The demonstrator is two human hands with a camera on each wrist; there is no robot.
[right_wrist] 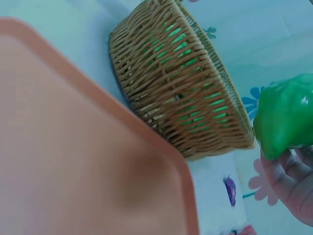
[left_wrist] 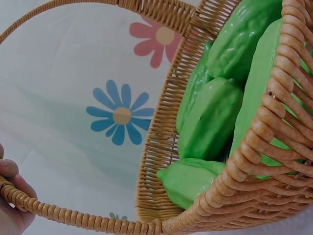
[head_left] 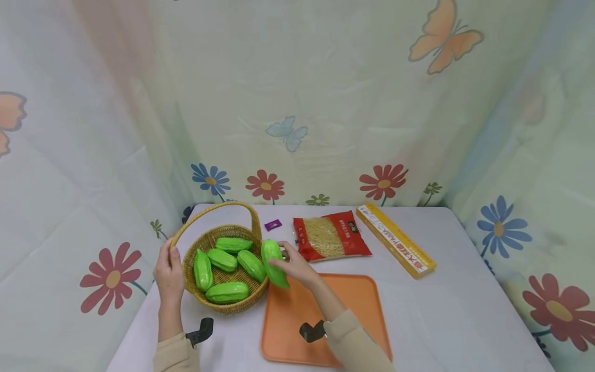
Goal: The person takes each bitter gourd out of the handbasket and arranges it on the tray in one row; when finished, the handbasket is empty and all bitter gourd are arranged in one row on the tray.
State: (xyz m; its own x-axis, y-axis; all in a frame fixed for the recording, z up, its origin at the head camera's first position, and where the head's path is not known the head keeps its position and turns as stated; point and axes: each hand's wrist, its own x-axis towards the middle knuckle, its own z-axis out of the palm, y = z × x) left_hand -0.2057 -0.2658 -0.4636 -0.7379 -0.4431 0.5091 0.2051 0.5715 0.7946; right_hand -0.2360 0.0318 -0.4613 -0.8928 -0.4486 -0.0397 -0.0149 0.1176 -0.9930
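Note:
My left hand (head_left: 169, 271) grips the handle of a wicker basket (head_left: 226, 308) at its left side, and in the left wrist view the fingers (left_wrist: 9, 169) curl round the woven handle. Several glossy green bitter gourds (head_left: 228, 292) with ridged, bumpy skins lie inside the basket. Another bitter gourd (head_left: 274, 262) is in my right hand (head_left: 297, 266), between thumb and fingers at the basket's right rim. From the right wrist, this bitter gourd (right_wrist: 286, 115) appears above the fingers, beyond the basket's rim.
An orange tray (head_left: 325, 356) lies right of the basket, under my right forearm. Behind it are a red pasta bag (head_left: 330, 235) and a small purple packet (head_left: 272, 225). A long yellow box (head_left: 395, 240) lies farther right. Flowered curtains (head_left: 325, 103) surround the table.

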